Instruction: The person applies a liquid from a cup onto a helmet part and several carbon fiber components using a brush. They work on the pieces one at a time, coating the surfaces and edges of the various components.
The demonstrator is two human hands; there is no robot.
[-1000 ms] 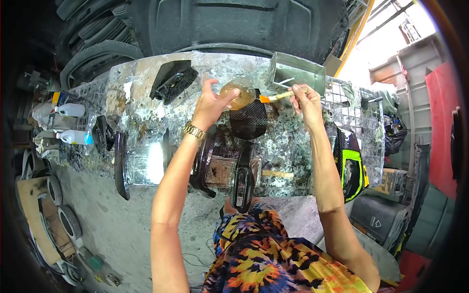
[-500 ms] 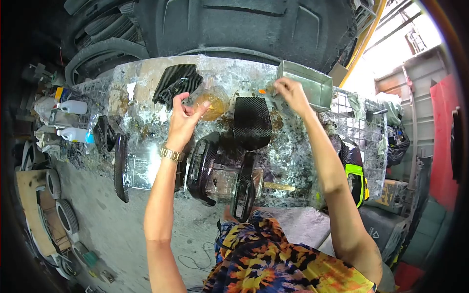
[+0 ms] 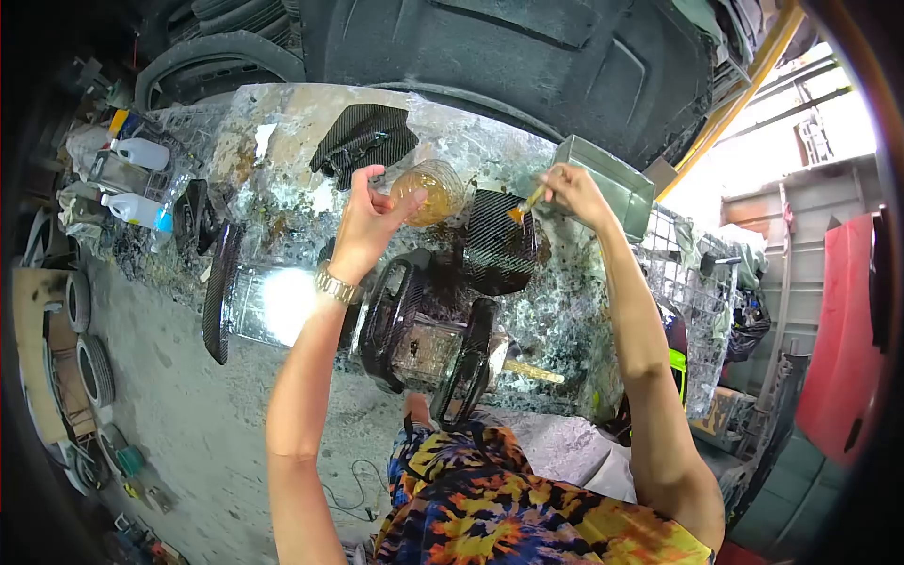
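Left hand (image 3: 365, 221) fingers pinch resin cup (image 3: 428, 191); right hand (image 3: 571, 191) grips brush (image 3: 524, 206) over carbon panel (image 3: 499, 243). Risk: tilted cup spills, brush drips.

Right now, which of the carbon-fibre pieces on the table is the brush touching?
The flat carbon-fibre panel under the brush in the right hand, beside the resin cup; the others lie farther away.
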